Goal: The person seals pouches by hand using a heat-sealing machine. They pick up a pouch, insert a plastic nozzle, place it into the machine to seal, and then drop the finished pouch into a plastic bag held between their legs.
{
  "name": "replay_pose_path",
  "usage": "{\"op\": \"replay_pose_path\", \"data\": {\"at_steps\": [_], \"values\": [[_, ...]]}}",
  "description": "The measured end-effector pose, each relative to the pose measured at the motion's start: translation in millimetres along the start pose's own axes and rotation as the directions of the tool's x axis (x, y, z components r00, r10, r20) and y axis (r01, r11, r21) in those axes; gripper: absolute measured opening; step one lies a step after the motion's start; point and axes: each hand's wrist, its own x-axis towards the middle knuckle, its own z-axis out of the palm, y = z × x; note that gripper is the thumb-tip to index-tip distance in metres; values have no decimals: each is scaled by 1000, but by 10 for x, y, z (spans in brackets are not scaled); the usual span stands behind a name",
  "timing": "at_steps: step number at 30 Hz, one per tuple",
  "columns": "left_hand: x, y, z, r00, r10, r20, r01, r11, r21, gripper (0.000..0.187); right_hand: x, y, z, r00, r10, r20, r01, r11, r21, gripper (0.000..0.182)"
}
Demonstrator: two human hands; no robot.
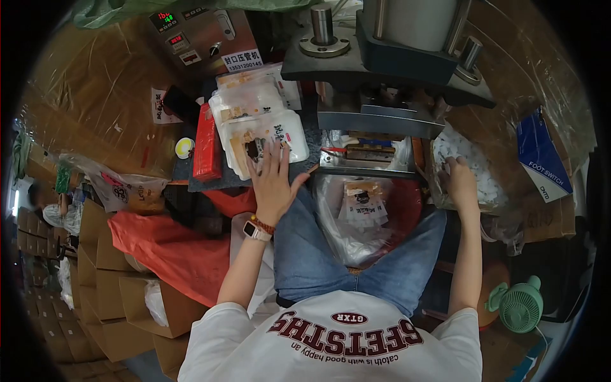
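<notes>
My left hand [273, 175] lies flat with fingers spread on the lower end of a stack of printed plastic pouches [294, 137]. The pouches are whitish with an orange panel and dark print, fanned in overlapping rows on the dark work surface. My right hand [459, 183] is over a box of small white plastic pieces [474, 159], its fingers curled down among them. Whatever is between those fingertips is hidden. Between the hands stands a press machine [382, 121] with a metal jaw area. Below it, a clear plastic bag [337, 223] holds more printed pouches [364, 202].
A red box [207, 143] and a round yellow-and-white container [184, 148] sit left of the pouches. Behind stands a control box [203, 38] with lit digits. At right are a blue-and-white foot switch box [541, 153] and a green fan [522, 305]. Cardboard boxes [118, 290] fill the left.
</notes>
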Motion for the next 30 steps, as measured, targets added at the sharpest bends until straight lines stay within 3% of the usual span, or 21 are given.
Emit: {"op": "replay_pose_path", "data": {"at_steps": [1, 2, 4, 5, 9, 11, 12, 13, 14, 15, 16, 17, 18, 19, 21, 22, 24, 26, 28, 29, 30], "values": [[-110, 99, -18, 999, -2, -47, 1, 999, -36, 45, 42, -23, 57, 999, 54, 0, -54, 996, -76, 24], [-211, 93, 14, 999, -2, -32, 0, 999, -39, 45, 68, -24, 112, 994, 108, 1, -106, 983, -151, 24], [-335, 46, 23, 995, 64, -77, -79, 975, -206, 35, 157, 35, 175, 996, 89, 7, -87, 986, -146, 20], [-334, 0, 37, 975, 134, -178, -159, 978, -135, 32, 164, 66, 194, 998, 65, -3, -65, 988, -137, 19], [-169, 86, -262, 999, -24, -28, 14, 949, -314, 35, 99, 111, 145, 990, -88, -112, 85, 996, -31, 17], [-72, 118, -375, 999, 27, 47, -12, 956, -294, 33, -53, -126, -58, 941, 73, -331, 107, 863, 493, 20], [-69, 113, -351, 999, 20, 48, -5, 956, -295, 33, -154, -272, -177, 942, 67, -328, 110, 864, 491, 20], [-85, 104, -329, 997, -41, 69, 63, 937, -344, 33, -301, -453, -299, 959, 176, -221, 70, 610, 789, 21], [-99, 111, -311, 991, -97, 95, 127, 912, -390, 32, -453, -632, -351, 967, 244, -77, 11, 260, 965, 22], [-118, 160, -325, 991, -88, 102, 121, 912, -392, 32, -599, -812, -341, 981, 163, -101, 57, 256, 965, 24], [-151, 240, -375, 981, -177, 74, 189, 833, -520, 32, -700, -967, -330, 988, 87, -128, 103, 250, 963, 26], [-169, 320, -427, 961, -268, 64, 246, 730, -637, 32, -753, -1065, -320, 959, -36, -280, 271, 397, 877, 27], [-164, 411, -495, 963, -256, 79, 246, 727, -641, 32, -795, -1133, -309, 902, -183, -392, 428, 513, 744, 28], [-158, 514, -593, 982, -189, -12, 138, 757, -638, 33, -794, -1186, -280, 909, -174, -378, 411, 521, 748, 28], [-157, 678, -786, 988, -67, -138, -33, 784, -620, 34, -715, -1260, -213, 738, -325, -591, 644, 602, 473, 38], [-156, 741, -829, 989, -66, -135, -33, 780, -625, 34, -673, -1278, -203, 741, -324, -588, 640, 607, 472, 38], [-137, 826, -899, 984, 46, -169, -135, 815, -563, 35, -601, -1289, -194, 718, -569, -400, 694, 547, 468, 38], [-81, 807, -992, 982, 94, -161, -171, 800, -575, 34, -556, -1222, -300, 707, -594, -384, 702, 522, 484, 33], [-81, 802, -1041, 985, 163, -58, -142, 572, -808, 33, -545, -1139, -335, 660, -577, -482, 719, 299, 627, 33], [-64, 852, -996, 987, 152, -58, -131, 534, -835, 23, -532, -1118, -304, 665, -576, -476, 714, 304, 630, 33], [-71, 909, -893, 987, 154, -53, -128, 528, -839, 23, -511, -1094, -249, 753, -538, -378, 626, 409, 664, 39]]}}
